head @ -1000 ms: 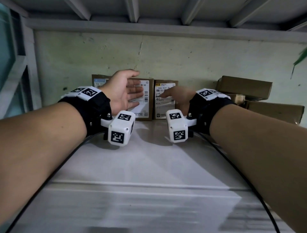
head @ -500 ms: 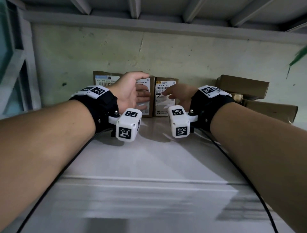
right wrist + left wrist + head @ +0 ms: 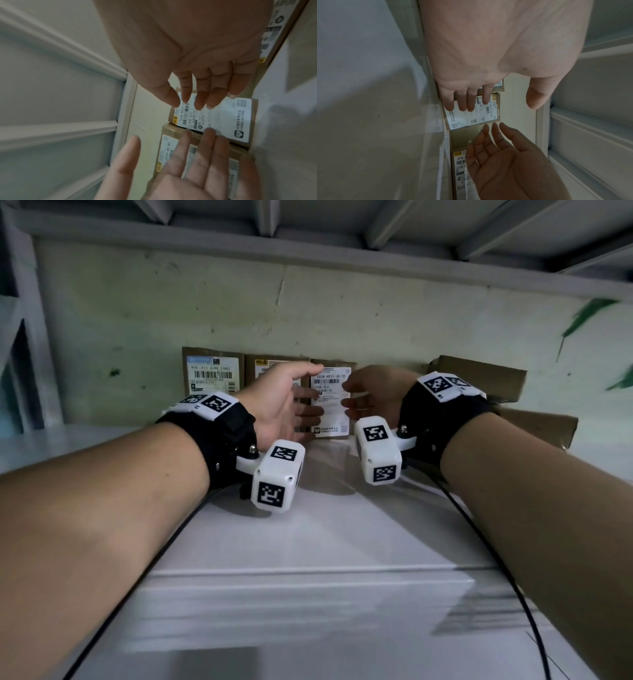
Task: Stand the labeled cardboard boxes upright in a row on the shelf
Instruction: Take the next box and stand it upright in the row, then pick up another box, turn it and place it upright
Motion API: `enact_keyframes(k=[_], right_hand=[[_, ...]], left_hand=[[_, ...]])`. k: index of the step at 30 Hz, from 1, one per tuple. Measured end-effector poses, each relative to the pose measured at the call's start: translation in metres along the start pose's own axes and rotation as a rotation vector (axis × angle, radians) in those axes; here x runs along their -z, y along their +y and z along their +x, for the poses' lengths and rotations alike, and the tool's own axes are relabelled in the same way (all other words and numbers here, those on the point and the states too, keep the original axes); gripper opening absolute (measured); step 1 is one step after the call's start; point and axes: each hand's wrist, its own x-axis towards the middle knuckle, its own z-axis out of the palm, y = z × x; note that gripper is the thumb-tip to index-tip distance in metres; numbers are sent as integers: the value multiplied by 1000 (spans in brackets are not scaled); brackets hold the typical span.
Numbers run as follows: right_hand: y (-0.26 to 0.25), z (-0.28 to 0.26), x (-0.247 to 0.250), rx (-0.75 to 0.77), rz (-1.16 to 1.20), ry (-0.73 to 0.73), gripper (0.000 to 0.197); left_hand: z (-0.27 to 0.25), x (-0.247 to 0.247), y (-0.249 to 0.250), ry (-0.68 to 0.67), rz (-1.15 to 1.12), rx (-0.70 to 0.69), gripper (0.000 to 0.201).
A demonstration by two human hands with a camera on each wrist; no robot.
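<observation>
Three labeled cardboard boxes stand upright against the back wall of the white shelf [image 3: 308, 542]. The left box [image 3: 212, 371] is in full view. My left hand [image 3: 310, 398] hides most of the middle box [image 3: 270, 364]. The right box [image 3: 330, 405] shows a white label [image 3: 471, 116] [image 3: 221, 119]. My left hand [image 3: 503, 104] is open, its straight fingers [image 3: 469, 104] over the right box's left edge. My right hand [image 3: 347, 397] [image 3: 188, 104] is open too, its fingertips [image 3: 199, 104] at that box's right edge. I cannot tell whether either hand touches it.
More cardboard boxes lie flat or tilted in a pile at the right, an upper one [image 3: 479, 374] and a lower one [image 3: 537, 426]. Another shelf's underside [image 3: 308, 231] runs overhead. A frame post [image 3: 27, 354] stands at the left.
My left hand has moved right, from in front of the middle box to the right box's left edge. Both hands have come closer together around that box.
</observation>
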Motion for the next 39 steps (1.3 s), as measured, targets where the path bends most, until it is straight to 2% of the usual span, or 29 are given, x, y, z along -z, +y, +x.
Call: enact_keyframes(k=[3,6,7,10,12,14,15,17,19,21,23,24,26,28,29,30,33,35,37,39], right_hand=[[-6,-8,1,11,49,-30,9],[-9,-16,0,28,78,-35,8],[-11,-18,0,42,88,-25,7],[-25,-23,11,156,95,33,10],[-37,-39,24,187,173,88,7],[-45,-58,42,178,332,72,3],[-45,-63,51,154,362,81,14],[-42,-78,71,176,286,203,41],[-35,-97,84,228,146,222,46],[-25,-92,96,195,116,131,43],[-14,-100,103,137,149,38,31],[-11,-103,110,79,197,21,18],[-5,-102,118,71,189,39,2],[-4,-94,126,111,63,130,22],[-1,-87,133,122,92,175,24],[-1,-84,137,97,132,174,21],[6,-79,140,5,91,41,8],[9,-77,142,21,57,51,9],[7,-76,140,65,42,102,8],[-1,-78,138,77,-6,102,4]], left_hand=[[-3,-4,2,-43,-7,-8,48],[-10,-6,7,-87,-32,-24,48],[-13,-7,10,-62,-62,-44,47],[-25,-26,19,144,-200,-256,18],[-30,-47,28,232,-228,-351,13],[-30,-71,39,186,-220,-300,11],[-31,-83,41,159,-193,-236,12],[-28,-105,47,143,-87,-93,14],[-19,-125,49,194,-12,-21,13],[-4,-142,48,255,2,-45,10],[12,-153,44,266,-13,-60,15],[20,-158,39,256,-10,-33,16],[28,-161,29,224,39,61,15],[28,-159,22,199,139,134,13],[28,-158,20,186,169,152,17],[29,-156,19,169,179,161,22],[28,-151,12,93,231,213,21],[29,-145,6,55,229,293,34],[28,-143,3,39,242,357,68],[26,-144,3,15,241,399,84]])
